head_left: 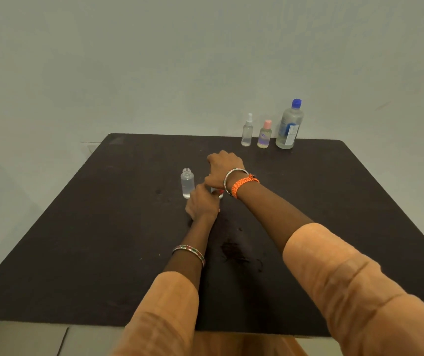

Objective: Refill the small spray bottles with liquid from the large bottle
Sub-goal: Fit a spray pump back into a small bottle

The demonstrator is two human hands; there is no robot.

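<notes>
My two hands meet near the middle of a dark counter (103, 227): my left hand (201, 204) curls around a small object mostly hidden beneath both hands, and my right hand (225, 170), wearing bangles and an orange braided band, covers its top with fingers bent. Just at nine o'clock from my hands stands an uncapped small clear bottle (187, 183), upright. At about one o'clock, along the counter's far edge, stand a small spray bottle (247, 131), a pink-capped bottle (264, 135) and the large blue-capped bottle (289, 125).
</notes>
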